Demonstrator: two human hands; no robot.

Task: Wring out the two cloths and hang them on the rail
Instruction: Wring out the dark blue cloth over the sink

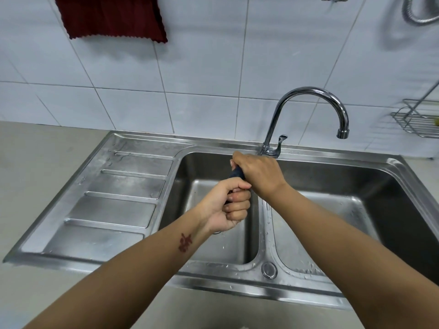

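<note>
A dark blue cloth [236, 173] is rolled into a tight twist over the left basin of the steel sink [133, 186]. My left hand [229, 205] grips its near end, fingers curled tight. My right hand [260, 175] is clamped over its far end, knuckles up. Only a short stretch of the cloth shows between the two fists. A dark red cloth [111, 17] hangs spread out on the tiled wall at the top left; the rail that holds it is out of frame.
A curved chrome tap [311, 96] rises behind the sink, spout over the right basin [344, 210]. A ribbed drainboard lies left of the basins. A wire rack [418, 119] hangs on the right wall, a metal hose [418, 13] above it.
</note>
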